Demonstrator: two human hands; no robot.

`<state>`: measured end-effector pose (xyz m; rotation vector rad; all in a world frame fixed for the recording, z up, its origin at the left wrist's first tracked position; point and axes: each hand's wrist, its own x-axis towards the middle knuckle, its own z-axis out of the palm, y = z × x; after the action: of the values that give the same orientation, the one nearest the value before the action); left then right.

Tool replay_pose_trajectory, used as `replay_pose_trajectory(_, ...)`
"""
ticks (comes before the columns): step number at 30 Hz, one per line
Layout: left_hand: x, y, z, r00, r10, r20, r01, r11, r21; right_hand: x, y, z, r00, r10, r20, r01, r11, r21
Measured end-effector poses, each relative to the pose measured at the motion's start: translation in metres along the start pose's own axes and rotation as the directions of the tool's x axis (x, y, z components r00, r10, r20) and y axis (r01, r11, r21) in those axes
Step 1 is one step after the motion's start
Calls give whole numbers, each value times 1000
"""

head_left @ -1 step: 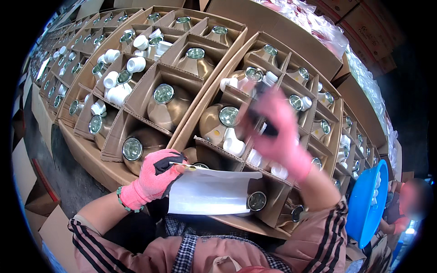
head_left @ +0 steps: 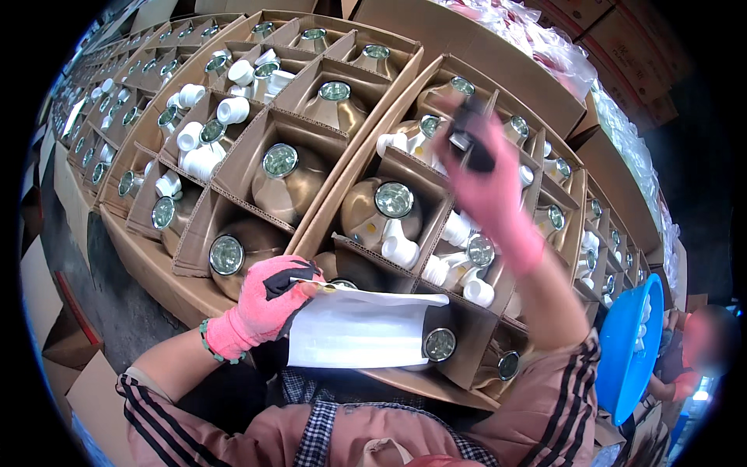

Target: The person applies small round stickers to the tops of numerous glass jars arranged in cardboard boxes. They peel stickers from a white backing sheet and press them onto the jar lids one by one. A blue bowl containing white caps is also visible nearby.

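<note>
My left hand (head_left: 261, 307), in a pink glove with black patches, pinches the near left corner of a stack of white sheets (head_left: 362, 331) that lies over a compartment of the nearest cardboard box (head_left: 459, 373). My right hand (head_left: 494, 194), also in a pink glove, is raised and blurred above the open box, with its fingers closed on a small dark object (head_left: 471, 136). Under both hands the divided compartments hold round bronze-coloured pots (head_left: 288, 183) with shiny metal caps, and white plastic fittings (head_left: 401, 249) lie beside some of them.
Long rows of the same open divided cartons (head_left: 156, 93) run off to the upper left. A blue plastic basin (head_left: 630, 350) stands at the right, with another person (head_left: 700, 342) beyond it. Plastic-wrapped goods (head_left: 545, 47) and closed cartons lie at the top right.
My right hand has lifted a little up and away over the box with the dark object. My left hand stays on the white sheets.
</note>
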<state>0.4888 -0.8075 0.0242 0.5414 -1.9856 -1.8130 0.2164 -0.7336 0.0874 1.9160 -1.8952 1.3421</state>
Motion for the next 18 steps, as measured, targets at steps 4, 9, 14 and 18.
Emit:
replay_pose_trajectory(4, 15, 2, 11, 997, 74, 33, -74, 997, 0, 51, 168, -34, 918, 359, -167, -396, 822, -408)
replay_pose_trajectory(9, 20, 4, 8, 990, 126, 67, -129, 991, 44, 63, 211, -7, 836, 540, 100, -294, 593, -749)
replay_pose_trajectory(14, 7, 2, 0, 991, 106, 79, -105, 994, -12, 82, 209, 23, 761, 594, 261, -177, 577, -797)
replay_pose_trajectory(18, 10, 6, 4, 979, 171, 110, -179, 981, 72, 70, 235, 14, 884, 238, 403, 137, 691, -710)
